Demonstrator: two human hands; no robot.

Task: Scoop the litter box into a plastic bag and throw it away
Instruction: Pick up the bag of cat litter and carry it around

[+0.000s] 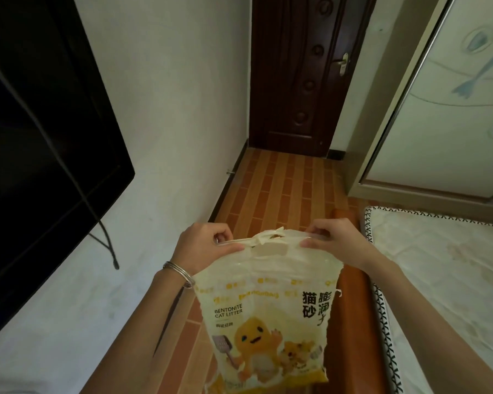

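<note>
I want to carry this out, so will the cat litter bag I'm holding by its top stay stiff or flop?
Likely floppy: the cat litter bag hangs creased from the left hand and right hand pinching its top. The ragged right edge suggests it may tear under load.

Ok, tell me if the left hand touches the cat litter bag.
Touching: head view shows the left hand pinching the top of the cat litter bag.

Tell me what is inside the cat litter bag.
Its contents cannot be seen: the printed plastic of the cat litter bag covers them, and the left hand and right hand pinch its top edge.
</note>
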